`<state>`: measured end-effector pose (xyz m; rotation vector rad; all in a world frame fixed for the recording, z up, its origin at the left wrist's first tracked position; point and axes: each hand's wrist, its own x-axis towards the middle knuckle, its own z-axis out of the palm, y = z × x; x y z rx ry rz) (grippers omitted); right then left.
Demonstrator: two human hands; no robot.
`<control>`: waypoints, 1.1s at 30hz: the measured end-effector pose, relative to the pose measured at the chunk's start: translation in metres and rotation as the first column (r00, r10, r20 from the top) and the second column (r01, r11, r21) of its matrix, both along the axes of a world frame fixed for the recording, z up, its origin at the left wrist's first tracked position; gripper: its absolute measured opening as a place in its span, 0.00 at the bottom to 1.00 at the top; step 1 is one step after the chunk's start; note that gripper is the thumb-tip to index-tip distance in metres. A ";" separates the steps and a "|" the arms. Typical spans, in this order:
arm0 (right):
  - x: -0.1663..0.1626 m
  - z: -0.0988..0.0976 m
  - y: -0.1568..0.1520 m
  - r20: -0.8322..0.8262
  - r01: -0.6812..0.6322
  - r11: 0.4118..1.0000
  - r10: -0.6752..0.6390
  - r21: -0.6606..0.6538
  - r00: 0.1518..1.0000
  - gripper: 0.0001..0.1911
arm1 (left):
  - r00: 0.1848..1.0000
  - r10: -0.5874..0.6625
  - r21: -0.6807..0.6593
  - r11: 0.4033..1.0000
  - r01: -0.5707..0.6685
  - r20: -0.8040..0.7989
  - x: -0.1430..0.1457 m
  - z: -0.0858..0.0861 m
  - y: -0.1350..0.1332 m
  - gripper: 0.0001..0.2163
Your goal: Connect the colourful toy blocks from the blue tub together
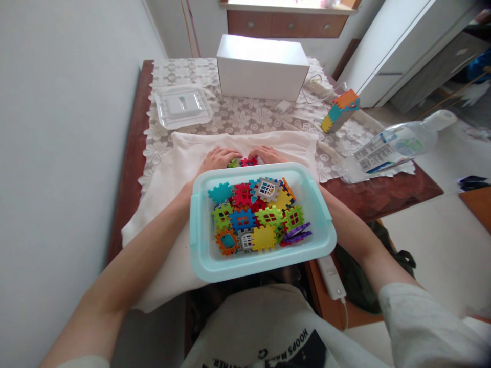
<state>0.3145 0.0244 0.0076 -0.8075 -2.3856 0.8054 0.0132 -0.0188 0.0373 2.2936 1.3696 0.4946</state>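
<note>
From here my tub (199, 230) rim hides the heel of my left hand (218, 159) and most of my right hand (266, 154); the red and green pieces (242, 163) between them show only their tops; whether my fingers grip them I cannot tell; the bottle (395, 148) is blurred, its label unreadable.

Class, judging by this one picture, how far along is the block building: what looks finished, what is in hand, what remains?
Done: one multicoloured built piece stands apart on the lace cloth. In hand: left hand and right hand meet over a green and a red block on the white towel. Left: many loose blocks fill the tub.
</note>
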 end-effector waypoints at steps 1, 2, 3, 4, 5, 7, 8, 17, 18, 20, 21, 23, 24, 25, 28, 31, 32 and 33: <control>0.000 0.000 0.001 0.000 -0.004 1.000 0.004 -0.004 1.000 0.19 | 1.000 -0.009 0.006 1.000 0.009 -0.003 0.000 -0.001 0.000 0.21; 0.001 0.000 0.001 0.001 -0.009 1.000 0.009 -0.009 1.000 0.19 | 1.000 -0.020 0.011 1.000 0.020 -0.005 0.000 -0.001 0.000 0.20; 0.002 0.001 0.002 0.001 -0.015 1.000 0.015 -0.014 1.000 0.19 | 1.000 -0.031 0.015 0.999 0.031 -0.006 -0.001 -0.002 0.000 0.20; 0.003 0.002 0.002 0.002 -0.025 0.999 0.025 -0.021 1.000 0.18 | 0.999 -0.036 0.017 0.999 0.036 -0.008 -0.001 -0.002 0.001 0.20; 0.004 0.004 0.001 0.000 -0.035 0.999 0.035 -0.034 0.999 0.17 | 0.999 -0.036 0.017 0.999 0.036 -0.011 -0.001 -0.002 0.000 0.20; 0.007 0.009 0.000 -0.014 -0.037 0.997 0.036 -0.068 0.999 0.15 | 0.999 -0.032 0.017 0.999 0.032 -0.017 0.000 0.000 0.000 0.21; 0.008 0.011 -0.001 -0.020 -0.032 0.996 0.030 -0.088 0.999 0.14 | 0.999 -0.031 0.015 0.999 0.031 -0.019 0.000 0.001 0.000 0.21; 0.008 0.016 0.001 -0.046 -0.010 0.992 0.005 -0.123 0.999 0.12 | 0.999 -0.045 -0.010 0.999 0.045 -0.004 0.001 0.005 0.000 0.23; 0.008 0.016 0.001 -0.049 -0.001 0.992 -0.005 -0.123 0.999 0.12 | 0.999 -0.042 -0.008 0.999 0.042 -0.001 0.001 0.004 0.000 0.23; 0.008 0.014 0.002 -0.046 0.019 0.992 -0.025 -0.123 0.999 0.12 | 1.000 -0.023 -0.009 1.000 0.023 0.000 0.001 0.003 0.000 0.21; 0.007 0.013 0.002 -0.043 0.031 0.992 -0.036 -0.122 0.998 0.13 | 1.000 -0.014 -0.012 1.000 0.014 -0.001 0.001 0.002 0.000 0.21; 0.006 0.009 0.003 -0.042 0.050 0.992 -0.055 -0.117 0.998 0.13 | 1.000 -0.003 -0.014 1.000 0.003 -0.002 0.002 0.001 0.000 0.20; 0.005 0.007 0.004 -0.042 0.054 0.992 -0.059 -0.111 0.997 0.12 | 1.000 -0.005 -0.012 1.000 0.005 -0.002 0.002 0.001 0.000 0.20; 0.005 0.004 0.005 -0.044 0.055 0.993 -0.060 -0.101 0.997 0.12 | 1.000 -0.009 -0.010 1.000 0.008 -0.002 0.002 0.001 0.000 0.20; 0.005 -0.003 0.006 -0.053 0.032 0.998 -0.035 -0.055 0.998 0.11 | 1.000 -0.015 -0.010 1.000 0.015 -0.007 0.001 0.001 0.000 0.21; 0.006 -0.009 0.006 -0.058 -0.003 1.000 0.003 -0.005 0.998 0.12 | 1.000 -0.026 -0.005 1.000 0.026 0.002 0.000 0.000 0.000 0.23; 0.006 -0.010 0.007 -0.059 -0.010 1.000 0.010 0.004 0.998 0.13 | 1.000 -0.029 -0.002 1.000 0.029 0.004 0.000 0.001 0.000 0.23; 0.005 -0.011 0.007 -0.060 -0.012 1.000 0.012 0.009 0.998 0.14 | 1.000 -0.028 -0.001 1.000 0.028 0.003 0.000 0.001 0.000 0.23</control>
